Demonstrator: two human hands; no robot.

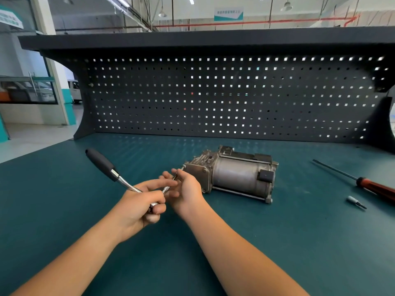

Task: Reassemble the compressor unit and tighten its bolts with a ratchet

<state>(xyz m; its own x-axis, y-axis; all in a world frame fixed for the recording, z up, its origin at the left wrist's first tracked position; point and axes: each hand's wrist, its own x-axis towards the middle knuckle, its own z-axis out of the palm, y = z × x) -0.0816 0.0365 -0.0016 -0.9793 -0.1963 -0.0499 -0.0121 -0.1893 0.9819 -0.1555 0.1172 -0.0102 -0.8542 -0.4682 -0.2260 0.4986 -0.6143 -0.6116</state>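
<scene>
The compressor [235, 174] lies on its side mid-surface [277, 242], unheld; fingers of the left hand [139, 206] clench the ratchet [111, 169] head; those of the right hand [186, 189] pinch its extension [168, 188], seemingly seated on a corner bolt [183, 167]; a skewed bar could slip off, or torque could roll the compressor.

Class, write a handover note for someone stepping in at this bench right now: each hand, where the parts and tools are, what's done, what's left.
Left hand grips the ratchet near its head, handle pointing up-left.
Right hand pinches the extension bar, which runs to a corner bolt on the compressor.
The compressor lies on its side on the mat and looks assembled.
A screwdriver and a loose bit lie to the right.
Left to do: tighten the bolts. Which ones are already tight cannot be told.
</scene>
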